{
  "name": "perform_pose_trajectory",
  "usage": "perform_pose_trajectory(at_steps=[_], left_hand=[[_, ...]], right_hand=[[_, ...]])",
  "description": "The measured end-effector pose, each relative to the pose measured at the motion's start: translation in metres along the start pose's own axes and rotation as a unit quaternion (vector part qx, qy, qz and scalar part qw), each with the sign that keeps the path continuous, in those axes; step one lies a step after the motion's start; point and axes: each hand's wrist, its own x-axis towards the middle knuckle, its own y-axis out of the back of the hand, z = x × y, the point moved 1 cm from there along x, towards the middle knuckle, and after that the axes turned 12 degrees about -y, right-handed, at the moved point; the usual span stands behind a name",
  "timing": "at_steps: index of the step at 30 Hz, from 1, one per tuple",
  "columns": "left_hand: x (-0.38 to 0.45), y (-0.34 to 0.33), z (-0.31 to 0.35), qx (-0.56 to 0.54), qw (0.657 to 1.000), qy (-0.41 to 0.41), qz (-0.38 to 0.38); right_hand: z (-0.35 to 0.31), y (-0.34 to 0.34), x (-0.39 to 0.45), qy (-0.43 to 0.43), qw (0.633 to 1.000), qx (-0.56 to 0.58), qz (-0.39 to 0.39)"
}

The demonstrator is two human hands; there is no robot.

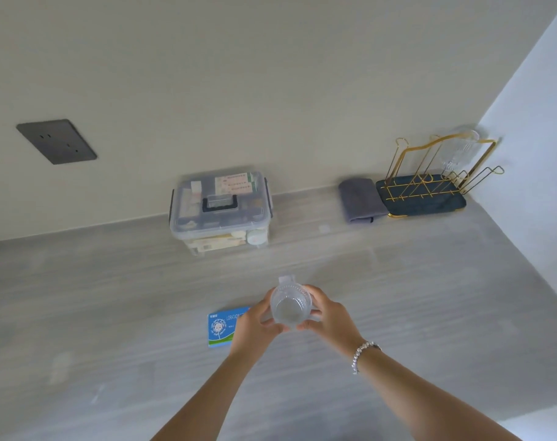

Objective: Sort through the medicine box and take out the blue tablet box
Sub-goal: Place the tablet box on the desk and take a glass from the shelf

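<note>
Blue tablet box (221,327) (one), two hands.

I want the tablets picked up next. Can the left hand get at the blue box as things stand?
Probably not right away. The left hand and right hand are both wrapped around a glass. The blue box lies on the counter right beside and partly under the left hand, otherwise unblocked.

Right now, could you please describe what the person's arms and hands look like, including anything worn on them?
Both forearms are bare, with no sleeves in view and no gloves on either hand. The left hand wears nothing visible: no ring or watch can be made out. The right hand has a silvery beaded bracelet around its wrist. The picture is too soft to tell nail details.
</note>
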Motion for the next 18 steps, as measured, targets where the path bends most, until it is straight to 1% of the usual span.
perform_pose_trajectory(at_steps=[5, 8, 12, 18], left_hand=[[0.003, -0.001, -0.011, 0.022, 1.000, 0.002, 0.007], [0.002, -0.003, -0.019, 0.011, 1.000, 0.008, 0.010], [0.004, -0.003, -0.024, 0.024, 1.000, 0.007, 0.015], [0.002, -0.005, -0.024, 0.007, 1.000, -0.002, -0.005]], right_hand=[[0.003, -0.002, 0.004, -0.002, 1.000, -0.007, -0.005], [0.005, -0.002, 0.004, -0.002, 1.000, -0.013, -0.010], [0.007, -0.002, 0.005, -0.006, 1.000, -0.011, -0.016], [0.008, -0.003, 0.000, -0.021, 1.000, 0.007, -0.021]])
